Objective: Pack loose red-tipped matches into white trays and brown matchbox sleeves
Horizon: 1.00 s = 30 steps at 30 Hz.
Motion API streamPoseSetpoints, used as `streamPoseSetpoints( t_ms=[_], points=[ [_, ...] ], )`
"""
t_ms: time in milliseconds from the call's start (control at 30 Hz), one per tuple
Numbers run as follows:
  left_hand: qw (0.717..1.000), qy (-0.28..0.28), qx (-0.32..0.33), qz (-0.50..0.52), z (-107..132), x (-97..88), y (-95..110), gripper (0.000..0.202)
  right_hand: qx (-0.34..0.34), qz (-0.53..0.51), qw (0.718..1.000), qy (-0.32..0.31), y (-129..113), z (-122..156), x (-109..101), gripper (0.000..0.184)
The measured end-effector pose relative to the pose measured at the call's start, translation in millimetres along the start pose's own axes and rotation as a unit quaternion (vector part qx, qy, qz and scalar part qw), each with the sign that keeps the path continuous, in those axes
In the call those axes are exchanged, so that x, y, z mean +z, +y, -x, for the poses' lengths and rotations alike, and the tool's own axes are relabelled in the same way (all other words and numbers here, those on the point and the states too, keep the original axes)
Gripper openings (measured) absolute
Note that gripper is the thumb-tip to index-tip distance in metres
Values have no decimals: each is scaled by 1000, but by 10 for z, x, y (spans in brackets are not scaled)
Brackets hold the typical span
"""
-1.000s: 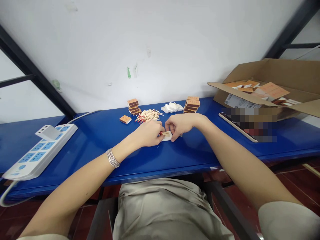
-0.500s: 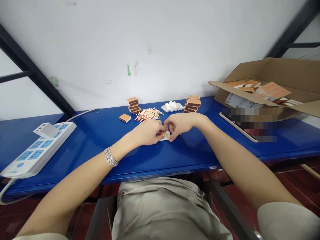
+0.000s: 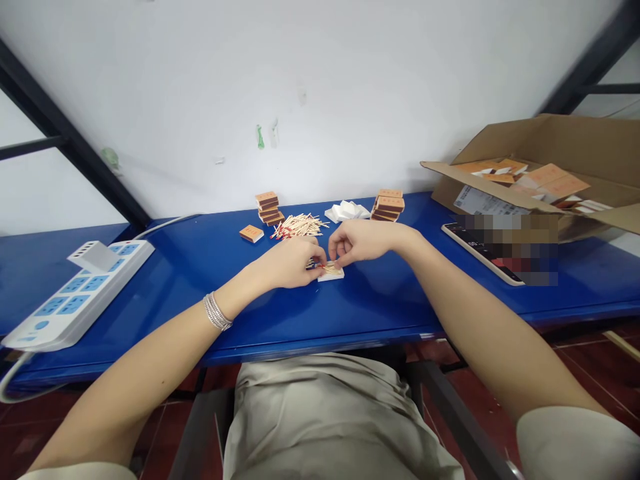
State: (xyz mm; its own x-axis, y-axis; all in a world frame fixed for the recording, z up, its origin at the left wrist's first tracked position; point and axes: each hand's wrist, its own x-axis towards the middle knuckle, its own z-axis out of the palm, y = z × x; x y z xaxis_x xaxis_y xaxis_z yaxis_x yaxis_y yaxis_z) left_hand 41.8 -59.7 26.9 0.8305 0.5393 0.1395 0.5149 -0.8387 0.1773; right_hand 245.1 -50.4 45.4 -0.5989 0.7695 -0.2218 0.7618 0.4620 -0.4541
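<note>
On the blue table (image 3: pixel 380 300), my left hand (image 3: pixel 293 263) and right hand (image 3: pixel 363 241) meet over the white tray (image 3: pixel 334 275), both sets of fingertips pinched on a few matches (image 3: pixel 327 267). A loose pinch could let sticks splay past the tray's rim.

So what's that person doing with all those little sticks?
The left hand and the right hand both pinch a small bunch of matches right over a little white tray that lies on the blue table. Behind them sit a loose match pile, orange matchbox stacks and spare white trays.
</note>
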Motion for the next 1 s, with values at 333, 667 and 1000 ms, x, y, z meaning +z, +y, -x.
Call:
streamPoseSetpoints(
  t_ms=[333, 667, 1000],
  points=[
    [998, 9, -24, 63, 17, -4, -19, 14, 3, -1, 1000, -11, -10, -22, 30, 20],
    [997, -2, -41, 65, 59, -38, -162, 23, -17, -8, 1000, -1, -36, -98, 123, 17],
    [998, -9, -25, 55, 66, -12, -177, 21, -35, -10, 999, 8, -89, -95, 134, 12]
  ],
)
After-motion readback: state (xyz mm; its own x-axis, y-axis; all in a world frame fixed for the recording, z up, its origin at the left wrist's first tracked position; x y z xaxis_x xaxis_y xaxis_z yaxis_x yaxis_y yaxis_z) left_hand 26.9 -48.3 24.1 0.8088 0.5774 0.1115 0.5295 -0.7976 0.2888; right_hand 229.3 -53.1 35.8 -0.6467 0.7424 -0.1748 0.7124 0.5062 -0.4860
